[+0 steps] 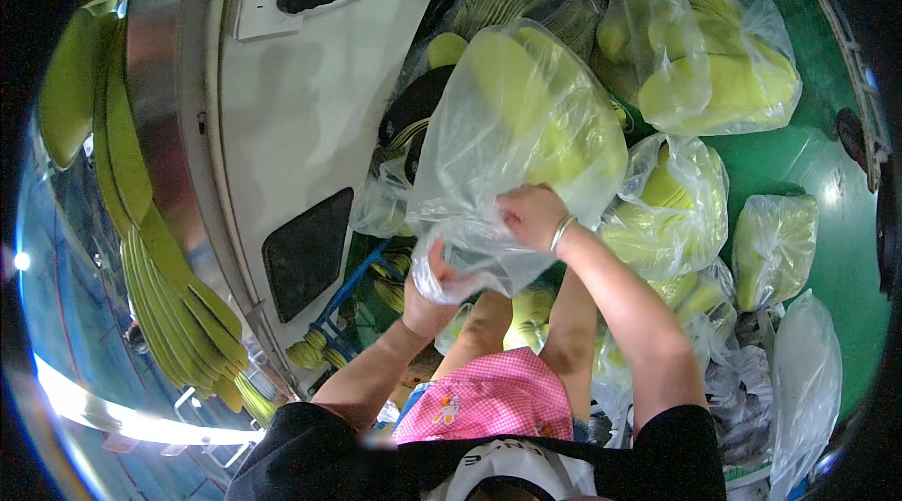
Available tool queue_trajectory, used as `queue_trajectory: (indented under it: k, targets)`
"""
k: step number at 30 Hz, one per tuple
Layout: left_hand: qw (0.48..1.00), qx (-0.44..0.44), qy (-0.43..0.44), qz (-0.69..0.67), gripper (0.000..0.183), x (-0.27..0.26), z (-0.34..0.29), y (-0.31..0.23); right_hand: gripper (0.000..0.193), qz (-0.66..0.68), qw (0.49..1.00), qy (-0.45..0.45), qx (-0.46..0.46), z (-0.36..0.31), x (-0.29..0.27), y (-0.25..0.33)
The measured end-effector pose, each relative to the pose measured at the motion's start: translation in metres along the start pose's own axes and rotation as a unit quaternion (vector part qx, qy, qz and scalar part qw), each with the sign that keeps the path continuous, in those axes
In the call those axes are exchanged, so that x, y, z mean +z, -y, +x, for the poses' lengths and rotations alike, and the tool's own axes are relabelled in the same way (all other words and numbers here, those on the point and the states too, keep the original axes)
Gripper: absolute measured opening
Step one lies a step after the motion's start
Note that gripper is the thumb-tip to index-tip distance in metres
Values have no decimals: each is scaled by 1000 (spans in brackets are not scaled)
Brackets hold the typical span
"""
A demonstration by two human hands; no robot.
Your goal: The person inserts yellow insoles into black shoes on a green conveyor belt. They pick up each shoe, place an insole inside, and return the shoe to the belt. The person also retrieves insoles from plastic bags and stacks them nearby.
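In front of me is a large see-through plastic bag [451,153] with yellow-green, insole-shaped flat pieces [536,106] inside. Its gathered mouth end lies toward me, over my knees. My right hand [536,217], with a pale bracelet at the wrist, is closed with bunched plastic between the fingers. Lower and to the left, my left hand [432,294] grips the bag's loose edge; plastic partly covers its fingers. Both hands hold the same bag, a short way apart.
More filled bags [700,50] lie at the far right, with smaller ones [775,252] nearer. Stacked yellow-green pieces [174,313] stand along the metal edge at left. A white panel [310,116] carries a plugged-in black cord [301,0]. The floor [817,163] is green.
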State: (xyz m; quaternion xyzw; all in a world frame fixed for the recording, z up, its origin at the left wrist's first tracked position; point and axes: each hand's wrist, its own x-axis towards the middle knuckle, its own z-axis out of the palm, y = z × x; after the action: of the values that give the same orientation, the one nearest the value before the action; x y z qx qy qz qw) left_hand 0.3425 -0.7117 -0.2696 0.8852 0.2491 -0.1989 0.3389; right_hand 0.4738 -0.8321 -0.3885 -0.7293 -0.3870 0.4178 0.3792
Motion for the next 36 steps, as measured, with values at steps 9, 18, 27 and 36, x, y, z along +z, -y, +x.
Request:
queue_trajectory:
  k: [9, 18, 27, 36]
  targets:
    - [974, 142, -21, 175, 17, 22, 88, 3, 28, 46, 983, -178, 10, -33, -47, -16]
    - [872, 146, -383, 267, 30, -64, 167, -77, 36, -42, 793, -573, 205, -121, -152, -120]
    - [861, 74, -455, -216, 24, -107, 198, -163, 35, 245, 751, -508, 343, -204, -26, -90]
    - [940, 38, -100, -323, 38, -70, 339, -57, 23, 364, 749, -352, 428, -281, 185, -83]
